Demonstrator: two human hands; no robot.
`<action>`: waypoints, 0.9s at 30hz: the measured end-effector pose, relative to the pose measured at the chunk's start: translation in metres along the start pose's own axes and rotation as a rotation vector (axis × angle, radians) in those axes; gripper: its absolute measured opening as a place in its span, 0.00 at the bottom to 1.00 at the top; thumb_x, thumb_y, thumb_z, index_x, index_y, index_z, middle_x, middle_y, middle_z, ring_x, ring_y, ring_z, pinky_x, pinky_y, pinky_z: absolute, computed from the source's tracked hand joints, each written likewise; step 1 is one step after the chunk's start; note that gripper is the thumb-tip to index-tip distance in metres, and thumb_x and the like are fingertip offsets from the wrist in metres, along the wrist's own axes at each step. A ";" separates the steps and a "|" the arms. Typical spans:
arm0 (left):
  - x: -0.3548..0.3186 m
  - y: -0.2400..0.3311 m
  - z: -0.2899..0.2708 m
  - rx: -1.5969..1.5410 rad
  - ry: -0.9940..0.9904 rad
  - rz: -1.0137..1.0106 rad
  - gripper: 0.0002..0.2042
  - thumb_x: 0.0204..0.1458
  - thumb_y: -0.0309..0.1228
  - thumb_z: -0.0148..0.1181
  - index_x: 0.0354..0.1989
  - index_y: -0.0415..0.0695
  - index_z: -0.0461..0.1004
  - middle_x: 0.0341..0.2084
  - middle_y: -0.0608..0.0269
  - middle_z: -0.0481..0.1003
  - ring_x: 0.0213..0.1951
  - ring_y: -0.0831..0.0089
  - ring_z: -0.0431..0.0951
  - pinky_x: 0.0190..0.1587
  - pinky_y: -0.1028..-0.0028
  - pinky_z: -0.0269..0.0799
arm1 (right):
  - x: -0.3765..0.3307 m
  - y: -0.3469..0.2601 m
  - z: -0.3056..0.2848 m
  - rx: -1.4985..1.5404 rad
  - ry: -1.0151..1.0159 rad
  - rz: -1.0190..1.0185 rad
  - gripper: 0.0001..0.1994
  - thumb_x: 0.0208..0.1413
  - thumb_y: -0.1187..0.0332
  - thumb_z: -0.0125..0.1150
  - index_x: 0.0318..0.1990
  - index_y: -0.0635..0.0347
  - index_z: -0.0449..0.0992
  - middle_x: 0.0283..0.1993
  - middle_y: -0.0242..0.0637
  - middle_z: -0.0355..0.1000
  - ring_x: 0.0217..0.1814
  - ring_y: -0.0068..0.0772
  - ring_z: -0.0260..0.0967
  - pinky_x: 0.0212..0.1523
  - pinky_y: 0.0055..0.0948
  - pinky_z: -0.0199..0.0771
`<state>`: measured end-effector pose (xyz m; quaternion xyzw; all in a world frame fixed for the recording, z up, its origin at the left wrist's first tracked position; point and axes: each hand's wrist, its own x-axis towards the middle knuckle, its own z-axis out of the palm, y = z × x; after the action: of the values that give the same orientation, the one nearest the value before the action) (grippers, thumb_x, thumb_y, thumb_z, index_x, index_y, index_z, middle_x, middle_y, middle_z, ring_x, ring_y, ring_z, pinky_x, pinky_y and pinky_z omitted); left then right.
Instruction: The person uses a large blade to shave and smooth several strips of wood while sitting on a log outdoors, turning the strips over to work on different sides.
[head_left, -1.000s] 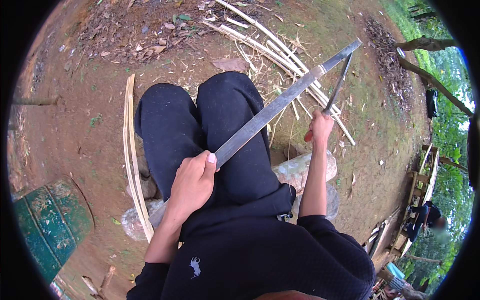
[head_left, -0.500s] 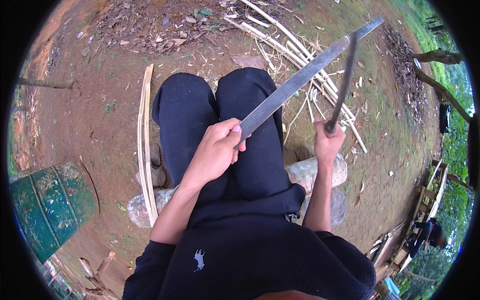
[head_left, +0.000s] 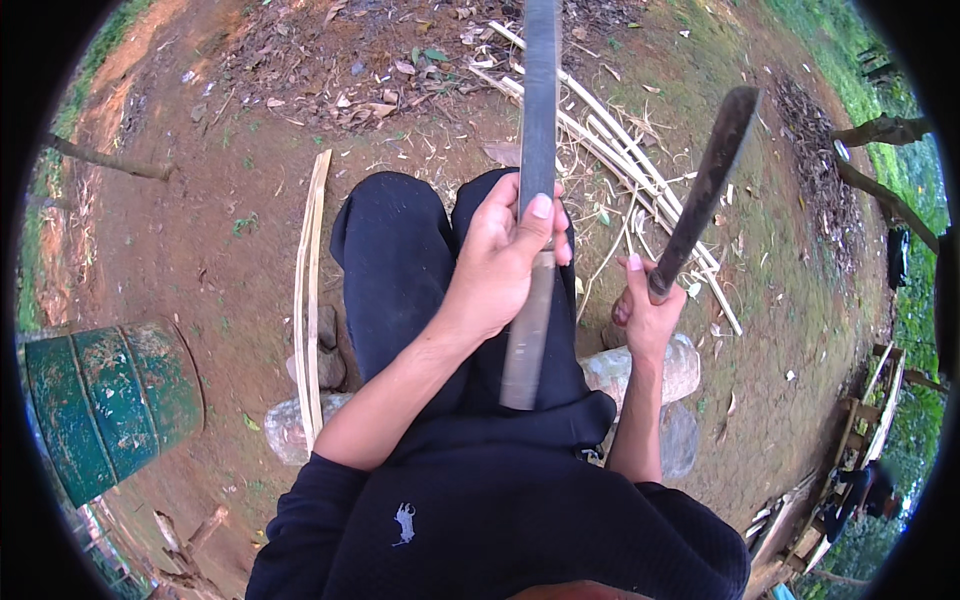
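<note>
A long, flat bamboo slat (head_left: 541,95), grey on its face with a joint line partway along, runs from the top edge of the view down over my lap. My left hand (head_left: 508,255) is closed around it, thumb on the flat face, and the slat's paler near end lies over my thighs. On the right, my right hand (head_left: 648,308) grips a machete (head_left: 715,175) with a dark, stained blade that points up and away to the right. Blade and slat are apart. Fingers hide most of the machete's handle.
Pale split strips (head_left: 640,170) lie on the ground ahead with shavings around them. Two long strips (head_left: 310,290) rest against a log (head_left: 292,425) at my left. A green drum (head_left: 110,405) is further left. A person (head_left: 860,495) is far right beside stacked wood (head_left: 860,430).
The slat has swung from slanting right to nearly straight ahead, and its joint is now beside my left hand. The machete has turned, showing its blade's broad side.
</note>
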<state>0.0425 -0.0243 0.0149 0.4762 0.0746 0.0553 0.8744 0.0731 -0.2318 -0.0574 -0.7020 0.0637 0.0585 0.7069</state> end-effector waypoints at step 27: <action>-0.057 -0.062 0.015 -0.136 0.375 0.026 0.17 0.63 0.30 0.62 0.53 0.33 0.64 0.50 0.47 0.76 0.58 0.66 0.76 0.56 0.68 0.74 | 0.041 0.009 -0.087 0.240 -0.132 -0.057 0.12 0.63 0.64 0.64 0.39 0.60 0.67 0.17 0.23 0.54 0.12 0.17 0.52 0.15 0.23 0.60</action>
<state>-0.0089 -0.0796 -0.0243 0.3984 0.2261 0.1593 0.8745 0.1117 -0.3189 -0.0738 -0.6086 0.0035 0.0766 0.7898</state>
